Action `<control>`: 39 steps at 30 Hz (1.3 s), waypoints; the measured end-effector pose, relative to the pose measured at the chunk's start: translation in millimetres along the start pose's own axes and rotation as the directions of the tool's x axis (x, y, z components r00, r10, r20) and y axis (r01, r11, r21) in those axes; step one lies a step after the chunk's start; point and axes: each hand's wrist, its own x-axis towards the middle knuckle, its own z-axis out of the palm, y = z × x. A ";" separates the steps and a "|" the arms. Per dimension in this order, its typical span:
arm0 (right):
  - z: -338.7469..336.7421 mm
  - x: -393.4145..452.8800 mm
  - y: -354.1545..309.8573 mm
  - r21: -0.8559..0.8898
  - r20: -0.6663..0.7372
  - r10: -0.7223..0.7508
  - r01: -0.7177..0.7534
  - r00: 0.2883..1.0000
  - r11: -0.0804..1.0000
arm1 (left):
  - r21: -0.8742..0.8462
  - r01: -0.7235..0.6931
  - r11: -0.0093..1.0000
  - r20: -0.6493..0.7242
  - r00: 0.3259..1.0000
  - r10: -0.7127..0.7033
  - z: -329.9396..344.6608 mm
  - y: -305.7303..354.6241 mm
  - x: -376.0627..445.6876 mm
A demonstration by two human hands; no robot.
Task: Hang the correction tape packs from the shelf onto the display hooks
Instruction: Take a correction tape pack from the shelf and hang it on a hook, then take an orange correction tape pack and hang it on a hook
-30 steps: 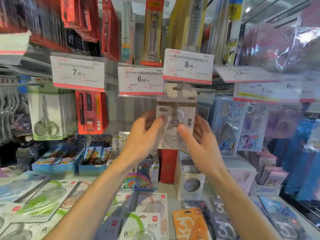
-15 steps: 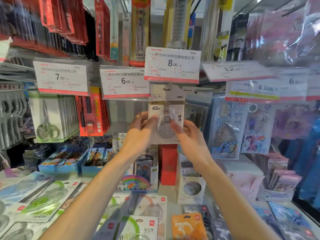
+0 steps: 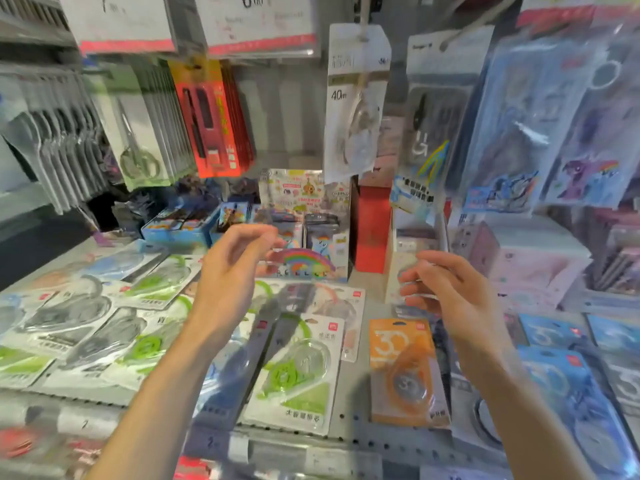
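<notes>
Blurred shelf (image 3: 349,400); hook above hanging correction tape pack (image 3: 356,98) cut off.

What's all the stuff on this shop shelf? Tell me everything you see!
40m tape pack: one, white and clear, hanging on a hook, centre top.
Green tape packs: several, green and white, lying on the shelf, left and centre.
Orange tape pack: one, orange, lying on the shelf, right of centre.
Scissors packs: a row, grey-green, hanging at left.
Red packs: a row, red, hanging beside the scissors.
Price tags: two, white with red edge, top.
Left hand: empty, fingers relaxed.
Right hand: empty, fingers relaxed.
</notes>
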 end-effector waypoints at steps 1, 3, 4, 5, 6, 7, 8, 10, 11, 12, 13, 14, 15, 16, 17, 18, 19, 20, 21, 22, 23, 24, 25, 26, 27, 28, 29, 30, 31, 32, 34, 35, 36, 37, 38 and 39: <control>0.3 -9.2 7.0 -0.006 0.003 0.022 -0.022 1.000 1.000 | -0.007 0.003 1.000 -0.008 1.000 -0.003 -7.6 -4.3 -12.3; 4.2 -29.7 20.0 -0.018 0.028 0.057 -0.056 0.998 0.998 | -0.030 0.019 0.999 -0.031 0.999 -0.020 -23.0 -11.9 -36.9; 8.2 -40.5 24.7 -0.011 0.044 0.065 -0.065 0.997 0.998 | -0.042 0.033 0.999 -0.044 0.998 -0.035 -31.3 -15.5 -48.3; 12.4 -51.2 29.1 0.002 0.054 0.071 -0.072 0.996 0.997 | -0.055 0.051 0.997 -0.058 0.997 -0.054 -40.0 -19.2 -59.5; 18.6 -61.9 31.5 0.016 0.059 0.082 -0.083 0.995 0.996 | -0.070 0.069 0.995 -0.067 0.995 -0.074 -49.3 -23.1 -70.0; 25.4 -71.8 32.7 0.020 0.061 0.090 -0.091 0.994 0.996 | -0.089 0.082 0.993 -0.076 0.993 -0.089 -58.8 -27.1 -79.9; 32.9 -81.3 32.6 0.019 0.065 0.098 -0.099 0.993 0.995 | -0.113 0.094 0.989 -0.092 0.990 -0.104 -68.5 -31.1 -88.6; 49.5 -99.0 32.2 0.013 0.064 0.105 -0.106 0.992 0.994 | -0.158 0.111 0.981 -0.125 0.984 -0.131 -89.3 -37.1 -103.4; 58.5 -108.9 32.5 0.011 0.063 0.101 -0.102 0.993 0.995 | -0.169 0.121 0.978 -0.134 0.980 -0.144 -101.6 -39.4 -110.1; 69.4 -119.4 32.5 0.015 0.061 0.097 -0.098 0.993 0.995 | -0.182 0.132 0.974 -0.135 0.978 -0.158 -114.9 -41.1 -116.3; 80.2 -129.4 33.8 0.016 0.056 0.091 -0.092 0.994 0.996 | -0.194 0.143 0.971 -0.129 0.977 -0.169 -129.4 -42.4 -121.5; 91.7 -140.1 35.3 0.009 0.051 0.091 -0.092 0.995 0.996 | -0.192 0.156 0.969 -0.117 0.977 -0.181 -145.1 -42.9 -126.9; 104.5 -150.6 37.7 -0.001 0.042 0.093 -0.093 0.995 0.996 | -0.182 0.170 0.969 -0.105 0.976 -0.191 -162.1 -42.7 -132.0; 118.9 -160.7 39.8 -0.009 0.029 0.100 -0.100 0.995 0.995 | -0.180 0.181 0.967 -0.099 0.975 -0.201 -180.1 -42.0 -136.5; 134.1 -170.1 41.9 -0.015 0.020 0.110 -0.110 0.994 0.994 | -0.193 0.189 0.963 -0.097 0.973 -0.210 -199.1 -41.0 -140.6; 149.9 -179.3 43.7 -0.018 0.009 0.124 -0.124 0.992 0.992 | -0.207 0.199 0.958 -0.094 0.971 -0.222 -218.1 -39.3 -143.9; 165.9 -187.9 46.0 -0.012 -0.004 0.137 -0.137 0.991 0.990 | -0.215 0.205 0.955 -0.091 0.969 -0.229 -237.0 -36.5 -147.0; 182.3 -195.4 47.4 0.006 -0.019 0.148 -0.147 0.989 0.989 | -0.218 0.205 0.954 -0.090 0.969 -0.229 -255.3 -33.0 -148.4; 197.6 -201.2 48.5 0.028 -0.033 0.154 -0.153 0.988 0.988 | -0.217 0.201 0.955 -0.099 0.969 -0.226 -272.4 -30.0 -148.5; 213.1 -206.0 48.8 0.043 -0.035 0.163 -0.162 0.986 0.986 | -0.212 0.199 0.957 -0.119 0.966 -0.228 -289.1 -27.9 -148.1; 228.4 -210.1 48.9 0.048 -0.027 0.172 -0.171 0.985 0.984 | -0.209 0.201 0.957 -0.142 0.962 -0.233 -304.7 -25.3 -147.2; 242.6 -213.0 47.4 0.053 -0.016 0.176 -0.175 0.984 0.983 | -0.207 0.201 0.957 -0.157 0.959 -0.235 -319.0 -22.3 -144.8; 255.6 -214.2 45.2 0.060 -0.012 0.173 -0.172 0.985 0.983 | -0.206 0.202 0.957 -0.163 0.958 -0.237 -331.5 -19.5 -140.8; 266.8 -213.5 43.2 0.063 -0.015 0.167 -0.166 0.986 0.984 | -0.202 0.205 0.958 -0.163 0.957 -0.239 -342.7 -17.4 -135.7; 276.6 -211.4 41.5 0.058 -0.020 0.162 -0.160 0.987 0.985 | -0.193 0.206 0.959 -0.164 0.957 -0.238 -353.0 -16.2 -129.8; 285.3 -207.4 40.0 0.052 -0.022 0.156 -0.154 0.988 0.987 | -0.185 0.202 0.962 -0.165 0.958 -0.233 -362.0 -15.6 -123.4; 293.6 -202.0 38.5 0.049 -0.021 0.147 -0.146 0.989 0.988 | -0.186 0.190 0.964 -0.166 0.961 -0.222 -369.9 -15.6 -116.2; 301.8 -195.3 37.4 0.048 -0.017 0.135 -0.134 0.991 0.990 | -0.196 0.173 0.965 -0.164 0.965 -0.207 -376.3 -16.5 -107.3; 309.6 -187.3 37.5 0.047 -0.012 0.124 -0.123 0.992 0.991 | -0.202 0.154 0.967 -0.158 0.969 -0.188 -381.8 -18.3 -97.5; 317.3 -178.5 38.4 0.049 -0.009 0.113 -0.112 0.994 0.992 | -0.197 0.139 0.971 -0.151 0.974 -0.170 -386.3 -20.4 -87.4; 332.1 -159.1 42.0 0.063 -0.007 0.095 -0.094 0.995 0.994 | -0.173 0.105 0.979 -0.140 0.982 -0.130 -392.5 -25.7 -65.7; 339.0 -148.7 44.2 0.073 -0.003 0.088 -0.087 0.996 0.994 | -0.158 0.086 0.984 -0.137 0.985 -0.108 -394.7 -28.7 -54.2; 345.9 -137.8 46.6 0.079 0.003 0.082 -0.082 0.997 0.993 | -0.138 0.075 0.988 -0.137 0.986 -0.094 -396.6 -30.8 -42.2; 352.5 -127.0 48.5 0.084 0.009 0.077 -0.078 0.997 0.993 | -0.113 0.071 0.991 -0.139 0.987 -0.086 -397.7 -31.9 -29.7; 359.9 -115.9 49.8 0.087 0.016 0.071 -0.073 0.997 0.994 | -0.083 0.068 0.994 -0.139 0.987 -0.079 -399.1 -31.9 -16.8; 367.3 -104.4 51.1 0.093 0.026 0.066 -0.068 0.997 0.993 | -0.052 0.062 0.997 -0.139 0.988 -0.069 -400.6 -31.7 -3.4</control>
